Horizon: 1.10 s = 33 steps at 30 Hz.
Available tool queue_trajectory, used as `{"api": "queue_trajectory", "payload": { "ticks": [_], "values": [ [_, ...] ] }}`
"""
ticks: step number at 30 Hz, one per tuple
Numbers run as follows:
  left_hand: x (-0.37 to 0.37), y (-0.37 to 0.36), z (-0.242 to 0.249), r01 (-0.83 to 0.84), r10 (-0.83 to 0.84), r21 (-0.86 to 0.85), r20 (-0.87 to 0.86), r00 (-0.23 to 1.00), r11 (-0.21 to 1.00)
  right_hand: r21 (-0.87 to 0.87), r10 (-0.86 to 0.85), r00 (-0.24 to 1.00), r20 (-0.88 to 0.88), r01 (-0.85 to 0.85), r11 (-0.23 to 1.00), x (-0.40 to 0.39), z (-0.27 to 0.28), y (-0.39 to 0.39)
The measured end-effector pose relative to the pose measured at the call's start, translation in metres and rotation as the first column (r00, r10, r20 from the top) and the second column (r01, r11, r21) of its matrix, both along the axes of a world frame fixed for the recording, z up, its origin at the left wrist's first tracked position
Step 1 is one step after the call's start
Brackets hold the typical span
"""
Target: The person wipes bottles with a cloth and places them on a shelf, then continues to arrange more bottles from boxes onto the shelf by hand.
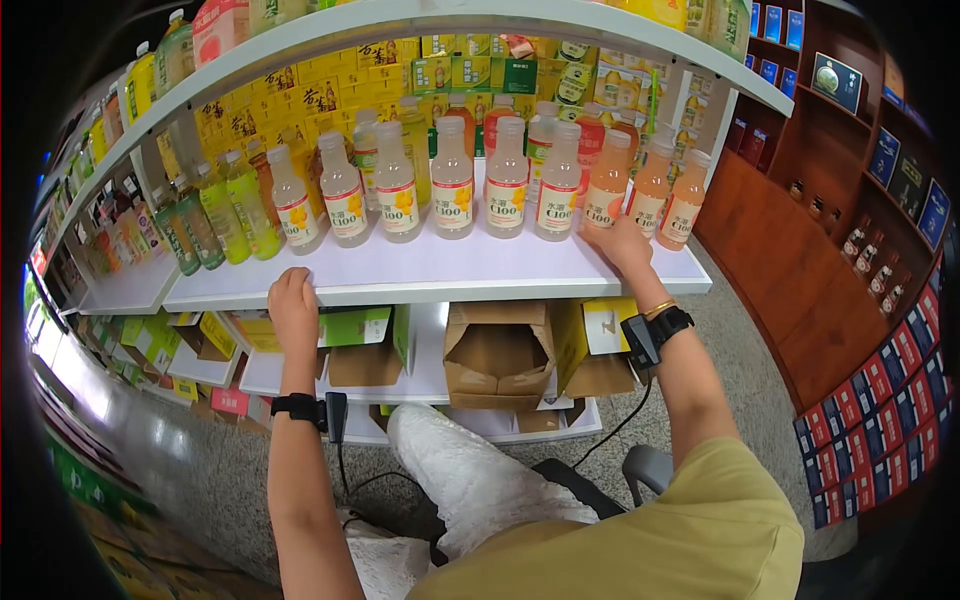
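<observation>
My right hand [622, 248] is closed around the lower part of a pink-orange drink bottle [608, 180] with a white cap, toward the right end of the shelf front. Two more bottles of the same colour stand to its right, the nearer being a bottle [652, 185] beside my fingers. On the left, my left hand [293, 300] has its fingers curled over the front edge of the white shelf [430, 270]. Left of the pink-orange bottles stands a row of several pale, cloudy drink bottles with yellow-fruit labels, among them a bottle [453, 195] near the middle.
Green tea bottles [250, 205] stand at the shelf's left. Yellow cartons [285, 95] line the back. Overhead runs an upper shelf edge [450, 15]. Below are an opened cardboard box [497, 375] and other cartons. A wooden cabinet [790, 260] is at the right.
</observation>
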State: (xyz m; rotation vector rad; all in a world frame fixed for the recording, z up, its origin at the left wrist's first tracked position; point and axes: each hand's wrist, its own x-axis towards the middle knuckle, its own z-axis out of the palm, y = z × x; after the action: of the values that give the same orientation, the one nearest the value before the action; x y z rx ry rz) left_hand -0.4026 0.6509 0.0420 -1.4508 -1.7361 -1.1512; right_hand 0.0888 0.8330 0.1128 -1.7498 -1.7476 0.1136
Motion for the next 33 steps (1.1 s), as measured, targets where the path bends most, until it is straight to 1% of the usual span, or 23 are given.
{"api": "queue_trajectory", "payload": {
  "ticks": [3,8,12,14,15,17,18,19,20,21,22,24,25,26,28,29,30,32,33],
  "values": [
    [0.002,-0.001,0.001,-0.010,0.010,-0.013,0.015,1.000,1.000,-0.011,0.038,0.999,-0.036,-0.038,0.999,0.003,-0.004,0.006],
    [0.001,0.000,-0.001,-0.011,0.011,0.011,0.000,1.000,1.000,-0.066,-0.001,1.000,-0.029,-0.001,0.998,-0.005,0.008,-0.010],
    [0.001,-0.001,0.000,-0.002,0.002,0.033,0.000,1.000,0.999,-0.070,-0.025,0.999,-0.036,0.022,0.997,-0.007,-0.004,-0.011],
    [0.003,-0.002,0.002,0.009,-0.009,0.021,0.012,1.000,1.000,0.211,-0.086,0.959,-0.269,0.146,0.967,-0.005,-0.026,-0.011],
    [0.003,-0.002,0.002,0.003,-0.003,0.025,0.014,1.000,1.000,0.215,-0.080,0.960,-0.267,0.140,0.967,-0.007,-0.029,-0.019],
    [0.003,-0.001,0.001,0.006,-0.007,0.039,0.012,1.000,0.999,0.305,0.044,0.939,-0.341,0.067,0.950,-0.015,-0.031,-0.034],
    [0.002,-0.001,0.000,-0.001,0.001,0.038,0.011,1.000,0.999,0.304,0.050,0.939,-0.341,0.060,0.951,-0.020,-0.030,-0.039],
    [0.002,-0.001,0.000,-0.005,0.005,0.040,0.001,1.000,0.999,0.293,0.159,0.970,-0.187,-0.099,0.951,-0.025,-0.030,-0.043],
    [0.001,0.000,0.000,-0.009,0.010,0.042,-0.009,1.000,0.999,0.258,0.270,0.962,-0.031,-0.254,0.932,-0.032,-0.031,-0.045],
    [0.001,0.000,0.000,-0.016,0.017,0.039,-0.011,1.000,0.999,0.270,0.359,0.933,-0.010,-0.343,0.900,-0.040,-0.032,-0.045],
    [0.001,0.001,-0.001,-0.019,0.020,0.041,-0.021,1.000,0.999,0.267,0.365,0.931,-0.013,-0.349,0.898,-0.051,-0.031,-0.045],
    [0.001,0.000,0.000,-0.029,0.031,0.041,-0.030,0.999,0.999,0.171,0.427,0.904,-0.015,-0.418,0.892,-0.076,-0.021,-0.049],
    [0.002,-0.001,0.001,-0.025,0.026,0.031,-0.021,0.999,0.999,0.101,0.411,0.912,-0.016,-0.407,0.908,-0.088,-0.013,-0.053],
    [0.002,-0.001,0.001,-0.021,0.021,0.021,-0.013,1.000,1.000,0.102,0.418,0.909,-0.015,-0.414,0.905,-0.098,-0.011,-0.052],
    [0.002,-0.001,0.002,-0.023,0.023,0.010,-0.007,1.000,1.000,0.059,0.354,0.934,-0.048,-0.352,0.934,-0.115,-0.007,-0.048],
    [0.001,-0.001,0.002,-0.019,0.019,-0.001,0.000,1.000,1.000,0.020,0.352,0.935,-0.054,-0.351,0.936,-0.121,-0.003,-0.047],
    [-0.001,0.000,0.003,-0.032,0.032,0.000,-0.005,0.999,0.999,0.023,0.364,0.930,-0.058,-0.363,0.932,-0.125,-0.005,-0.040],
    [-0.006,0.003,0.005,0.033,-0.029,-0.036,0.103,0.994,0.999,0.140,0.400,0.915,-0.060,-0.389,0.911,-0.126,-0.020,-0.018],
    [-0.007,0.003,0.008,0.017,-0.008,-0.070,0.125,0.992,0.997,0.137,0.410,0.909,-0.071,-0.398,0.907,-0.126,-0.025,-0.010]
  ]
}}
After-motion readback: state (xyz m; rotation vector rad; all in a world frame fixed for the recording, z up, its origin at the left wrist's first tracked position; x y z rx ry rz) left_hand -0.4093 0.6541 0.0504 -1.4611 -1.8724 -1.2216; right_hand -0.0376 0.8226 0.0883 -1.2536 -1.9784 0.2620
